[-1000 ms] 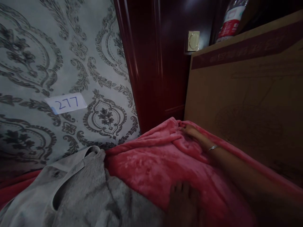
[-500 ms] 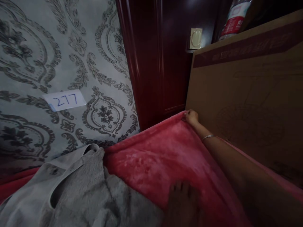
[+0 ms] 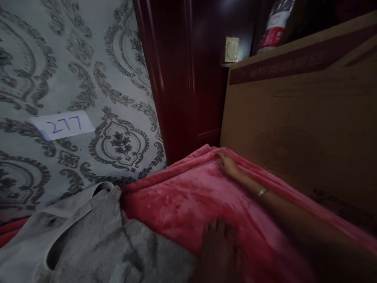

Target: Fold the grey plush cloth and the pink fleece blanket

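A pink-red plush blanket [image 3: 188, 192] covers the surface ahead of me. My right hand [image 3: 228, 165], with a silvery bracelet [image 3: 261, 192] on its wrist, reaches to the blanket's far corner. Its fingers are closed on the fabric just inside the folded edge; the fingertips are partly hidden. A bare foot [image 3: 218, 247] rests on the blanket at the lower middle, dark and a little blurred. Grey fleecy cloth [image 3: 118, 236] with pale trim lies to the left on the blanket. My left hand does not show.
A large cardboard box [image 3: 294, 118] stands along the right side, with a red-labelled plastic bottle [image 3: 273, 29] at its top edge. Behind are a dark red panel [image 3: 173, 78], a small beige plate [image 3: 231, 50] and patterned wallpaper [image 3: 120, 141] bearing a paper marked 277 [image 3: 63, 125].
My right hand has shifted from the blanket's outer corner inward and slightly down. Folded blanket edge now shows beyond the hand and along the box. The view has turned slightly right.
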`<action>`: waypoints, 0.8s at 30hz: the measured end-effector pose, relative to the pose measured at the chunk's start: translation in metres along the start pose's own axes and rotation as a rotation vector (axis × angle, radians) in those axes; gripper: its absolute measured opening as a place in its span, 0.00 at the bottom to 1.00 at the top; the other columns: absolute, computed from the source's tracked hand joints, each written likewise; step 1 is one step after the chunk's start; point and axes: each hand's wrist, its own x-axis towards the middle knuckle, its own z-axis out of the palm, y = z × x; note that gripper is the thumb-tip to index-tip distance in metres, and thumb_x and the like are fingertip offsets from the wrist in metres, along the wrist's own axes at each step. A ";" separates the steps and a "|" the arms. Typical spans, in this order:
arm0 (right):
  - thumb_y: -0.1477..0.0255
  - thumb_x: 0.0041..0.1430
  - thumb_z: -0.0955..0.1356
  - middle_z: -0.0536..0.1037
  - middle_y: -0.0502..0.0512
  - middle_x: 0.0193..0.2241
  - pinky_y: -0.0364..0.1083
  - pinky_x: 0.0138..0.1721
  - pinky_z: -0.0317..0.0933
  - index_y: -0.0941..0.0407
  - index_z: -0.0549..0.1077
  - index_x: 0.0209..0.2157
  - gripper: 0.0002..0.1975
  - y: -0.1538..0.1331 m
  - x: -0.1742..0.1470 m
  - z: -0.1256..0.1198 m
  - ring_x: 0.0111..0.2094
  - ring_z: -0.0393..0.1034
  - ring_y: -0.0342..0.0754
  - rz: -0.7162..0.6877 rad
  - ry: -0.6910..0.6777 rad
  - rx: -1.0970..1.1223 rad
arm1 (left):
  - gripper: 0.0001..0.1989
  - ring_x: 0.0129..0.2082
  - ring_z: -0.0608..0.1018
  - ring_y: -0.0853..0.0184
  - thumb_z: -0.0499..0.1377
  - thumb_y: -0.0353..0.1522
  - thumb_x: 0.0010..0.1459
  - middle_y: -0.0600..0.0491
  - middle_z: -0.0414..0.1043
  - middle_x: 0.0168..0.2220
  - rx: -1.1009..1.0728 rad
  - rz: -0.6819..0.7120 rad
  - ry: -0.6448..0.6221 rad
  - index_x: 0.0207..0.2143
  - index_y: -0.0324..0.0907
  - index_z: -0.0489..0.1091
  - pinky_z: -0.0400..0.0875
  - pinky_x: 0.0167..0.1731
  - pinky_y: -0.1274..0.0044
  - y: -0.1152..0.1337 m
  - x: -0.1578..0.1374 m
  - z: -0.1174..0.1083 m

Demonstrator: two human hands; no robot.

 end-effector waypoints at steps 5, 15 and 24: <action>0.63 0.69 0.60 0.58 0.62 0.69 0.55 0.69 0.43 0.58 0.61 0.68 0.30 0.018 -0.060 -0.010 0.70 0.48 0.55 -0.074 -0.241 -0.236 | 0.23 0.59 0.66 0.55 0.54 0.31 0.60 0.48 0.68 0.59 0.001 0.013 0.024 0.58 0.46 0.70 0.55 0.64 0.59 0.003 -0.001 -0.005; 0.60 0.70 0.58 0.55 0.63 0.70 0.58 0.66 0.48 0.57 0.59 0.69 0.30 0.037 -0.128 -0.061 0.69 0.50 0.59 0.163 -0.240 -0.371 | 0.23 0.59 0.66 0.53 0.52 0.32 0.62 0.45 0.68 0.60 0.149 0.020 -0.014 0.59 0.42 0.70 0.57 0.62 0.60 0.011 0.003 -0.016; 0.71 0.67 0.60 0.74 0.68 0.55 0.50 0.54 0.61 0.60 0.68 0.61 0.23 0.046 -0.205 -0.107 0.54 0.69 0.56 0.414 -0.076 -0.440 | 0.21 0.56 0.68 0.55 0.52 0.31 0.63 0.44 0.71 0.56 0.216 0.081 0.018 0.57 0.41 0.72 0.60 0.58 0.64 0.009 0.007 -0.017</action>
